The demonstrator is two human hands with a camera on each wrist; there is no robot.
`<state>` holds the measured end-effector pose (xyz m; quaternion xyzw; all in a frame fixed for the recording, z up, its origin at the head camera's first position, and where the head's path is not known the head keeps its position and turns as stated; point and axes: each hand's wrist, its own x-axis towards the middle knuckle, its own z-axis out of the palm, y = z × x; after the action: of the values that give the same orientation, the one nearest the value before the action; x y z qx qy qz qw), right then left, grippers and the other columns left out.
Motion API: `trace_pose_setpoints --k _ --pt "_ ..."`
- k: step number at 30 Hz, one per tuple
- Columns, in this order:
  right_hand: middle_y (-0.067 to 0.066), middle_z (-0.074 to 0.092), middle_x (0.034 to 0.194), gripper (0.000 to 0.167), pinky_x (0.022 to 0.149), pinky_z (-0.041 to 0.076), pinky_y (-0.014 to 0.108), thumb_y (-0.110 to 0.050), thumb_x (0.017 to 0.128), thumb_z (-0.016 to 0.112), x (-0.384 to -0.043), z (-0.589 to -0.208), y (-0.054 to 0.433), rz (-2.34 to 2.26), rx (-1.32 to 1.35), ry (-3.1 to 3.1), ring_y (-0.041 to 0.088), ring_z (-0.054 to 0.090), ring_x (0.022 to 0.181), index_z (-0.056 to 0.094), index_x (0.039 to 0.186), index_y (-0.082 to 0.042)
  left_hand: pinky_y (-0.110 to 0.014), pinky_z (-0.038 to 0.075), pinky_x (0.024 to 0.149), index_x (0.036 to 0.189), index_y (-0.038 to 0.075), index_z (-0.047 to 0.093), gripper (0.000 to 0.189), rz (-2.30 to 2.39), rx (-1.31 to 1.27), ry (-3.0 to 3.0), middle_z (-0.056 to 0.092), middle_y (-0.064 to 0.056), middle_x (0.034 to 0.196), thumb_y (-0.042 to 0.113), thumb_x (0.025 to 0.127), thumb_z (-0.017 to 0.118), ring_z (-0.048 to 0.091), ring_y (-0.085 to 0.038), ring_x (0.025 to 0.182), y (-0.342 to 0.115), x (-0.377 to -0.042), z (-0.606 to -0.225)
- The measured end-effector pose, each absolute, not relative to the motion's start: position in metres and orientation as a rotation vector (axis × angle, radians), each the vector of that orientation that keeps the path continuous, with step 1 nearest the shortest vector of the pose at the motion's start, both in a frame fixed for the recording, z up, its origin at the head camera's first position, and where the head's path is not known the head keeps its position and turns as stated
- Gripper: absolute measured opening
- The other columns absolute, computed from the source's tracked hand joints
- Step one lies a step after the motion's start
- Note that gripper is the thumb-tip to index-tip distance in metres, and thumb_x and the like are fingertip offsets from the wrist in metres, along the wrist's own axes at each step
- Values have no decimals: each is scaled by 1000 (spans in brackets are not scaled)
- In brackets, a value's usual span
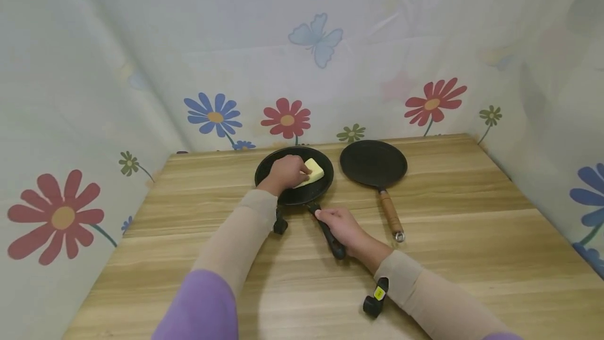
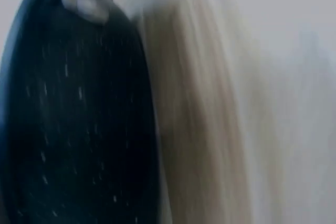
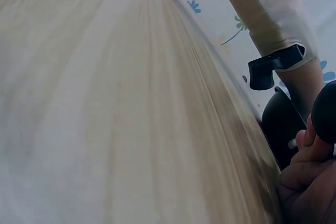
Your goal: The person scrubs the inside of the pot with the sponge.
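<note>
A black frying pan [image 1: 309, 193] rests on the wooden table, its dark handle angled toward the front right. My left hand [image 1: 285, 171] pinches a pale yellow sponge [image 1: 315, 172] against the inside of the pan. The pan's black handle [image 1: 334, 243] is gripped by my right hand [image 1: 341, 224], thumb along its top near the pan. Light specks dot the dark pan surface [image 2: 84, 129] in the blurred left wrist view, where neither the hand nor the sponge shows. In the right wrist view, fingers of my right hand [image 3: 310, 190] wrap around the handle.
A flat black crepe pan [image 1: 373, 164] with a wooden handle [image 1: 389, 211] lies just right of the frying pan. The wooden table [image 1: 448, 256] ends at a flower-printed cloth [image 1: 368, 77] behind and on both sides. Black wrist mounts [image 1: 375, 303] hang below the sleeves.
</note>
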<state>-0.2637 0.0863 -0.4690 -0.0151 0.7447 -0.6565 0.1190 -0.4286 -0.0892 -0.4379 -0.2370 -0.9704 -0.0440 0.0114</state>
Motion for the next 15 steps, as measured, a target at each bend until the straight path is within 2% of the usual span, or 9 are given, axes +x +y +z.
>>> trace_pose_setpoints --k 9,15 --pt "10 62 97 36 66 40 27 -21 101 57 -260 -468 81 -1961 -32 2168 17 47 76 72 110 11 -36 54 89 116 28 78 25 -164 -942 -3059 72 7 111 31 92 75 65 -15 104 -85 -406 -437" --pt "10 61 95 38 64 38 27 -20 102 56 -259 -467 78 -2002 -16 2164 17 46 75 70 110 14 -32 52 91 119 22 77 26 -189 -1152 -3063 71 4 106 26 93 74 64 -13 98 -101 -391 -430"
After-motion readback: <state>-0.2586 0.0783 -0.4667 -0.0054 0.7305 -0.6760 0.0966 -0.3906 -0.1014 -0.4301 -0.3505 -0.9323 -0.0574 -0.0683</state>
